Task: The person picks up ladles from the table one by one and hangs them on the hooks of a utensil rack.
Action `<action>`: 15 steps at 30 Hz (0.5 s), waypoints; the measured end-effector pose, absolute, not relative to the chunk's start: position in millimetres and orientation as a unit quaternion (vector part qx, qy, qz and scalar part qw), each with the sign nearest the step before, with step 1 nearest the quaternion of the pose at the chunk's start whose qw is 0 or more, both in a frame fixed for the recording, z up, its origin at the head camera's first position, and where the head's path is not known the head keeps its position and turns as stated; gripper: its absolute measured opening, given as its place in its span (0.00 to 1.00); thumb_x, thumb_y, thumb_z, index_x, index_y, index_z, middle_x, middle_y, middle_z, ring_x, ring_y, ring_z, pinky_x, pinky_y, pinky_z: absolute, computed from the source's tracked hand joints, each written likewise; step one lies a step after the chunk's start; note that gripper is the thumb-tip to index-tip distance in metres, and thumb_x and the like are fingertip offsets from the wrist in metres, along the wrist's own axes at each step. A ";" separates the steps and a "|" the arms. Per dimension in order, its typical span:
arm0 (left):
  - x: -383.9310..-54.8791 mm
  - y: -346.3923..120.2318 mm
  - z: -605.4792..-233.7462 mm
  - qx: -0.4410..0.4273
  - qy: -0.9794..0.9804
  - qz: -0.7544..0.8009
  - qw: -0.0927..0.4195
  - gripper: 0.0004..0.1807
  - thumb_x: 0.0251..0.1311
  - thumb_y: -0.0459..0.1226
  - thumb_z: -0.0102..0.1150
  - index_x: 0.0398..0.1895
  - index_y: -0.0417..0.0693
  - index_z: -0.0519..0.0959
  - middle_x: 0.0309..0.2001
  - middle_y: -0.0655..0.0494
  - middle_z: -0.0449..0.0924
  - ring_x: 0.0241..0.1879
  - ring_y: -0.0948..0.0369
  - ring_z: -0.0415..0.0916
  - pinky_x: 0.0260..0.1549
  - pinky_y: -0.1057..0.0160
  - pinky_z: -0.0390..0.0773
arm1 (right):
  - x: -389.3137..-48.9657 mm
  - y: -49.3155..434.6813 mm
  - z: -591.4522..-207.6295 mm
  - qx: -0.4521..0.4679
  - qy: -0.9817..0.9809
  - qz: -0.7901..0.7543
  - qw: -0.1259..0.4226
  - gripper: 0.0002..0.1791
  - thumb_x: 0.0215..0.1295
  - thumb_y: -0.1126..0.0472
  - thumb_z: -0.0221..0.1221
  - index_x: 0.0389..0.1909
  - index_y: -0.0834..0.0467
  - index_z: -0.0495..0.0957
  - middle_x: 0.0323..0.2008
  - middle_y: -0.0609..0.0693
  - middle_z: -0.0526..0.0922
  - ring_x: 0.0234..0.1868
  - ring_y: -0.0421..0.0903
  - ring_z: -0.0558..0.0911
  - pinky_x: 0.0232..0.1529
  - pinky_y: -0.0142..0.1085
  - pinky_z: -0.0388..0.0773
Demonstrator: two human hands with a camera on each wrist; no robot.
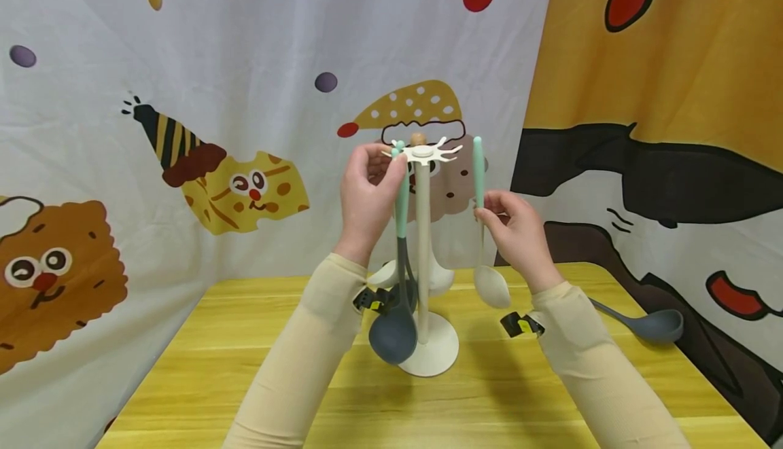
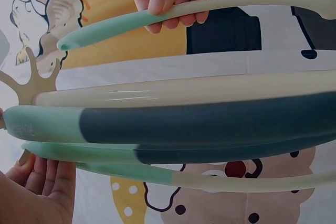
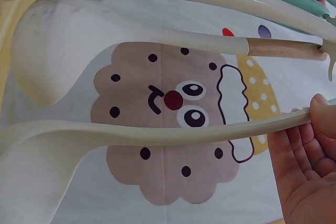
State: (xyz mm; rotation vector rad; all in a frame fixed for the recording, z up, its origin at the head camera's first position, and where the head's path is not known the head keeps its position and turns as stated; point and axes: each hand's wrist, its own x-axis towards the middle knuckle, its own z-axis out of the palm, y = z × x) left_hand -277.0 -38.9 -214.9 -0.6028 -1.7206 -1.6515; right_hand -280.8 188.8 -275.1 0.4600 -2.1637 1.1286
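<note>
My right hand (image 1: 514, 228) pinches a cream spoon (image 1: 491, 287) by its mint-green handle. The spoon is upright, its bowl down, to the right of a cream utensil stand (image 1: 423, 245) and apart from it. At the top of the stand, my left hand (image 1: 372, 187) holds the upper end of a mint handle belonging to a dark grey ladle (image 1: 393, 333). Its fingertips partly hide the hooks there. Behind that ladle hangs a second dark utensil (image 2: 105, 152) with a mint handle. A cream utensil with a wooden handle (image 3: 283, 48) hangs on the stand's far side.
Another dark grey ladle (image 1: 657, 327) lies on the wooden table (image 1: 293, 367) at the right, beyond my right sleeve. The stand's round base (image 1: 437, 361) rests on the tabletop. A printed cartoon curtain (image 1: 263, 62) hangs close behind the table.
</note>
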 end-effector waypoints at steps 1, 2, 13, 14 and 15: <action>-277.3 -38.7 -215.0 -0.231 -0.659 -0.633 0.333 0.15 0.63 0.40 0.59 0.46 0.39 0.75 0.41 0.49 0.76 0.40 0.56 0.75 0.45 0.53 0.77 | -280.6 188.3 -274.5 0.176 -0.824 0.432 0.323 0.08 0.70 0.64 0.60 0.45 0.63 0.81 0.37 0.54 0.80 0.39 0.45 0.76 0.37 0.27 0.72; -277.4 -38.5 -215.0 -0.231 -0.659 -0.634 0.333 0.15 0.63 0.40 0.59 0.46 0.39 0.75 0.41 0.49 0.76 0.40 0.56 0.75 0.45 0.52 0.77 | -280.7 188.1 -274.1 0.177 -0.823 0.434 0.322 0.09 0.70 0.64 0.60 0.46 0.64 0.81 0.37 0.54 0.80 0.39 0.45 0.76 0.37 0.28 0.73; -277.6 -38.1 -214.6 -0.229 -0.661 -0.631 0.335 0.15 0.63 0.40 0.59 0.46 0.38 0.75 0.41 0.49 0.77 0.40 0.56 0.75 0.45 0.56 0.77 | -281.4 180.8 -270.3 0.194 -0.811 0.459 0.307 0.09 0.69 0.65 0.60 0.46 0.65 0.80 0.37 0.56 0.81 0.37 0.45 0.77 0.36 0.27 0.73; -277.6 -38.0 -214.7 -0.229 -0.661 -0.631 0.335 0.15 0.63 0.40 0.59 0.46 0.38 0.75 0.41 0.49 0.77 0.40 0.56 0.75 0.45 0.55 0.77 | -281.5 180.0 -270.4 0.197 -0.810 0.459 0.306 0.09 0.69 0.66 0.60 0.46 0.66 0.80 0.37 0.56 0.81 0.37 0.45 0.77 0.36 0.27 0.73; -277.6 -38.0 -214.9 -0.230 -0.660 -0.631 0.335 0.15 0.63 0.40 0.59 0.46 0.38 0.75 0.41 0.49 0.77 0.40 0.56 0.75 0.45 0.55 0.77 | -281.8 179.5 -270.6 0.199 -0.810 0.460 0.304 0.09 0.69 0.66 0.60 0.46 0.66 0.80 0.37 0.56 0.81 0.37 0.45 0.77 0.36 0.27 0.73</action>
